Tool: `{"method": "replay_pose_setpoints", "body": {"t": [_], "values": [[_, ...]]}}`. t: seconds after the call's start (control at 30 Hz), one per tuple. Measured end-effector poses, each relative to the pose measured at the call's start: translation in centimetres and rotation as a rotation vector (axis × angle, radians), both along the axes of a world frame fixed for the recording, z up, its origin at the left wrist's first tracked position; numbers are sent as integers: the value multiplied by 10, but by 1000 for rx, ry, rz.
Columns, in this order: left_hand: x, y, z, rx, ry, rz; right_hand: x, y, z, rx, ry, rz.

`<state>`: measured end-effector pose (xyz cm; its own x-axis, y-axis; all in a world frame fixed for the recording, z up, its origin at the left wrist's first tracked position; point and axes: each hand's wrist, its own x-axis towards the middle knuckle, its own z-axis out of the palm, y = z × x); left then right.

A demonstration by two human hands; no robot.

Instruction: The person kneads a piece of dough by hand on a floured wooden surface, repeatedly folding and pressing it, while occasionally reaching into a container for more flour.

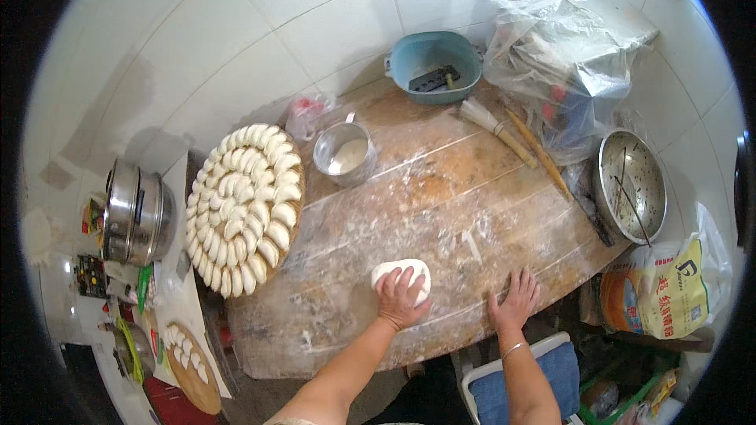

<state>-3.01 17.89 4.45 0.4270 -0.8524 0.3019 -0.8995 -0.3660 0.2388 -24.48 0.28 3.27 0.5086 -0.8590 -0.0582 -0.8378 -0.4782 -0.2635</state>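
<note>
The left hand [402, 304] lies spread on rounded white dough [422, 269]. The right hand [514, 301] rests flat, unclenched, on the brown wooden table [394, 220].

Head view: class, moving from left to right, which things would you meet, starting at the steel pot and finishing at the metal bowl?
Steel pot → large spread of dumplings → metal cup → white dough → right hand → metal bowl

White powder [471, 245] streaks the wooden table [354, 240]! Dough [418, 265] sits near the front edge, dumplings [244, 205] pack a round board [296, 230] at left, a teal basin [441, 97] stands at the back.
</note>
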Motion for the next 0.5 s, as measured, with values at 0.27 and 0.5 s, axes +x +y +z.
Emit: {"method": "replay_pose_setpoints", "body": {"t": [0.27, 0.5], "values": [[88, -93, -11, 160, 33, -10, -5, 7, -9, 72, 24, 1], [112, -142, -3, 276, 140, 273, 4, 2, 3, 34, -73, -12]]}}
